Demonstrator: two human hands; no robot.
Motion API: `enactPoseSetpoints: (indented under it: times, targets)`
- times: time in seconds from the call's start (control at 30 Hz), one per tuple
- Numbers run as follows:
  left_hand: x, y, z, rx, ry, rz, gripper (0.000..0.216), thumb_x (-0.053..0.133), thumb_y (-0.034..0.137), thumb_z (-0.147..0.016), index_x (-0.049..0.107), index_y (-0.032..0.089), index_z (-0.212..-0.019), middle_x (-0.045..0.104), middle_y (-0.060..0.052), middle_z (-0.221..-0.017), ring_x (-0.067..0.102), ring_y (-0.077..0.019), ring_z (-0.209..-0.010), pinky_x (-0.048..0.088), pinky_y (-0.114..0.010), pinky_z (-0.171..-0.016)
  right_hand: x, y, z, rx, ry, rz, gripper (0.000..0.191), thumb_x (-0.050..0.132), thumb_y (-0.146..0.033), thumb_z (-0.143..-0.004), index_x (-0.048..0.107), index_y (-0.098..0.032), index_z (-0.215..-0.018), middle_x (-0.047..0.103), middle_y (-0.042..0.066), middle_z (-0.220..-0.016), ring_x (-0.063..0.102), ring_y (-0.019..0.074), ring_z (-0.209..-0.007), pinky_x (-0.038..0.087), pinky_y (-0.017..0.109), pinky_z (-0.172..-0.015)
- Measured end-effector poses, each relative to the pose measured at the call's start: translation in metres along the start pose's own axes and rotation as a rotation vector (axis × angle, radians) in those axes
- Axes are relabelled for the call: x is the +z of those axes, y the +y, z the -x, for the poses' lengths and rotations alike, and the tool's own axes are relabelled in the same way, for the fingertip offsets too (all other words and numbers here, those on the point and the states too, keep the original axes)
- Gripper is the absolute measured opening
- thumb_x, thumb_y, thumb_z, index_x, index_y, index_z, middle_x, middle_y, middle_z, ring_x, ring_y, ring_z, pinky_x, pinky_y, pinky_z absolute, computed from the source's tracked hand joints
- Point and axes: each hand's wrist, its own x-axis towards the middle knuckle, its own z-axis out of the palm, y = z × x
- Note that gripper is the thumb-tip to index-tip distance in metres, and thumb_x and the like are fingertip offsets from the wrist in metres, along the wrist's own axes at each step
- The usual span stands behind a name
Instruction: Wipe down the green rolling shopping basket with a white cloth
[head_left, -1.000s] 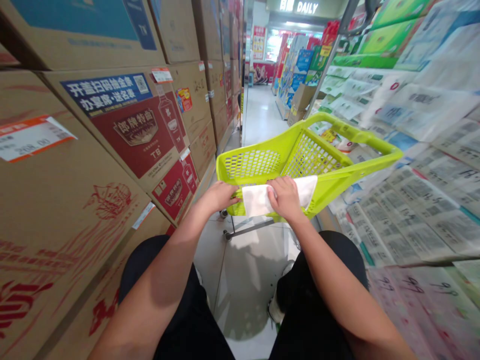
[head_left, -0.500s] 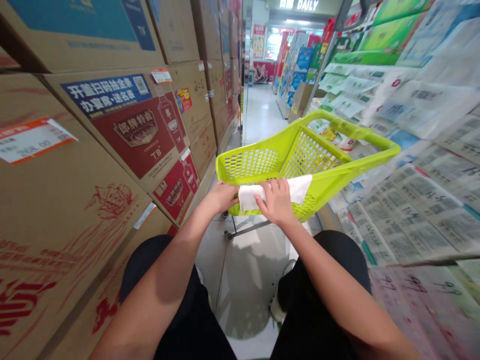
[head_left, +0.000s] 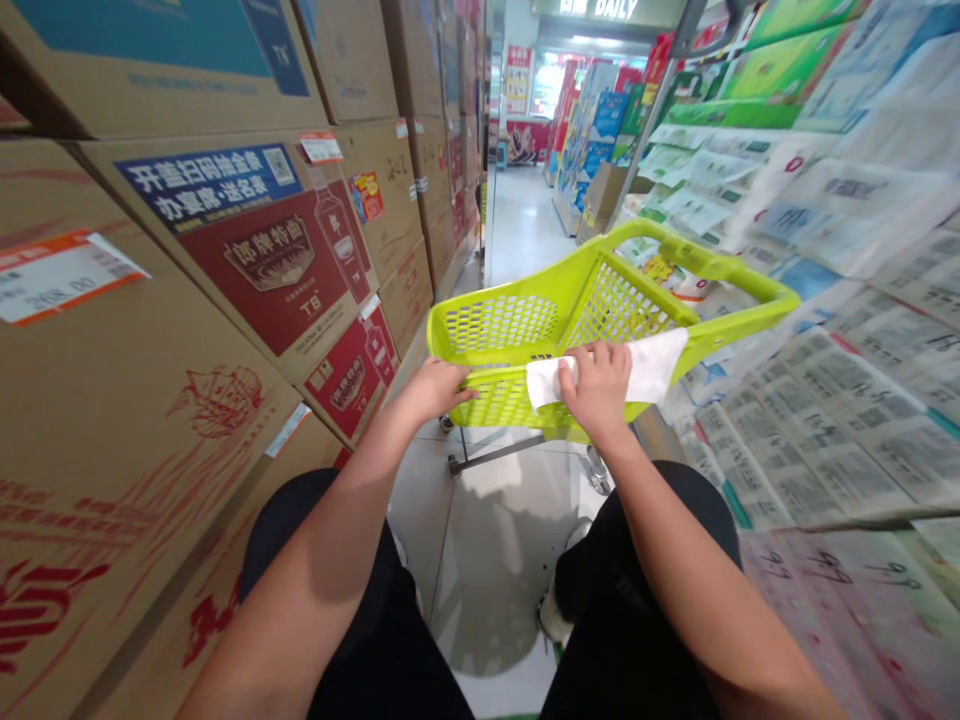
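A lime-green plastic shopping cart stands sideways before me, its handle pointing right. My left hand grips the near rim at the left corner, fingers wrapped over the edge. Over the same rim, farther right, a white cloth is draped. My right hand presses the cloth against the rim, its fingers curled over the top and the thumb on the outer side. Between the two hands a stretch of bare rim shows. The basket's slotted walls and part of its floor are visible.
Stacked cardboard cartons with price tags rise close on my left. Wrapped tissue packs are piled on the right. A metal post stands beyond the cart. The tiled aisle runs ahead. My knees flank the cart's near side.
My right hand has slid right along the cart's rim, carrying the white cloth with it. My left hand stays at the left corner, now with the cloth farther from it.
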Motion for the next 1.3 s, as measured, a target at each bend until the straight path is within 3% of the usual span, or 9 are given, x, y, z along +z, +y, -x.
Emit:
enactPoseSetpoints:
  times: [0.1,0.2,0.37,0.5,0.6,0.73,0.83,1.1,1.3]
  targets:
    - [-0.002,0.008,0.001,0.004,0.023,0.014,0.031,0.060,0.042,-0.100,0.073,0.016,-0.111,0.080,-0.015,-0.109,0.074,-0.0323,-0.109,0.049,-0.042,-0.099,0.001,-0.042,0.010,-0.124,-0.113,-0.112,0.043,0.050,-0.048,-0.102,0.067,-0.019,-0.128,0.063,0.015,-0.120,0.048,0.0336,-0.120,0.029,0.055,-0.118]
    - [-0.001,0.006,0.002,0.033,0.046,0.033,0.027,0.061,0.038,-0.099,0.073,0.018,-0.111,0.080,-0.014,-0.108,0.073,-0.0313,-0.110,0.049,-0.041,-0.097,-0.001,-0.054,0.010,-0.198,-0.182,-0.180,0.045,0.049,-0.048,-0.103,0.064,-0.019,-0.135,0.064,0.014,-0.121,0.049,0.0322,-0.119,0.031,0.051,-0.116]
    - [0.006,-0.010,0.000,0.048,0.042,0.043,0.033,0.059,0.047,-0.100,0.074,0.018,-0.103,0.080,-0.013,-0.102,0.074,-0.0300,-0.101,0.050,-0.039,-0.093,-0.007,0.012,-0.009,-0.045,-0.084,-0.059,0.036,0.043,-0.039,-0.105,0.072,-0.020,-0.102,0.066,0.012,-0.101,0.051,0.0306,-0.103,0.037,0.048,-0.102]
    - [0.011,-0.012,-0.003,0.037,0.044,0.043,0.033,0.060,0.047,-0.099,0.074,0.018,-0.104,0.080,-0.012,-0.100,0.074,-0.0300,-0.100,0.050,-0.039,-0.095,-0.010,0.051,-0.017,0.084,0.017,0.012,0.033,0.046,-0.037,-0.102,0.073,-0.020,-0.095,0.064,0.013,-0.098,0.049,0.0324,-0.105,0.035,0.054,-0.107]
    - [0.011,-0.007,-0.003,0.026,0.055,0.032,0.033,0.060,0.047,-0.099,0.074,0.017,-0.105,0.080,-0.013,-0.101,0.074,-0.0308,-0.102,0.049,-0.040,-0.096,-0.007,0.026,-0.009,0.059,-0.007,-0.003,0.035,0.046,-0.038,-0.102,0.074,-0.019,-0.100,0.064,0.015,-0.107,0.048,0.0335,-0.111,0.031,0.058,-0.114]
    - [0.011,-0.004,-0.002,0.022,0.087,0.038,0.032,0.060,0.045,-0.099,0.073,0.018,-0.107,0.080,-0.013,-0.104,0.074,-0.0306,-0.105,0.049,-0.040,-0.097,-0.003,-0.039,0.007,-0.151,-0.151,-0.122,0.047,0.049,-0.050,-0.103,0.068,-0.017,-0.131,0.063,0.016,-0.120,0.048,0.0344,-0.119,0.030,0.055,-0.117]
    - [0.011,-0.008,0.000,0.044,0.100,0.064,0.028,0.062,0.039,-0.097,0.073,0.018,-0.112,0.080,-0.012,-0.106,0.073,-0.0303,-0.108,0.048,-0.039,-0.096,-0.002,-0.055,0.009,-0.234,-0.202,-0.192,0.051,0.048,-0.051,-0.104,0.061,-0.019,-0.142,0.063,0.014,-0.127,0.048,0.0331,-0.123,0.030,0.052,-0.119]
    - [0.017,-0.019,-0.002,0.047,0.105,0.087,0.032,0.060,0.048,-0.099,0.072,0.019,-0.098,0.078,-0.012,-0.096,0.073,-0.0295,-0.098,0.049,-0.039,-0.092,-0.009,0.027,-0.004,-0.125,-0.123,-0.034,0.041,0.049,-0.055,-0.103,0.071,-0.021,-0.113,0.065,0.012,-0.105,0.052,0.0317,-0.107,0.038,0.050,-0.109]
    - [0.021,-0.016,-0.007,0.025,0.114,0.039,0.031,0.059,0.047,-0.099,0.072,0.019,-0.104,0.079,-0.012,-0.100,0.073,-0.0293,-0.101,0.050,-0.040,-0.096,-0.001,0.016,0.002,-0.087,-0.065,-0.061,0.037,0.047,-0.046,-0.106,0.072,-0.021,-0.119,0.066,0.013,-0.112,0.051,0.0317,-0.114,0.029,0.055,-0.119]
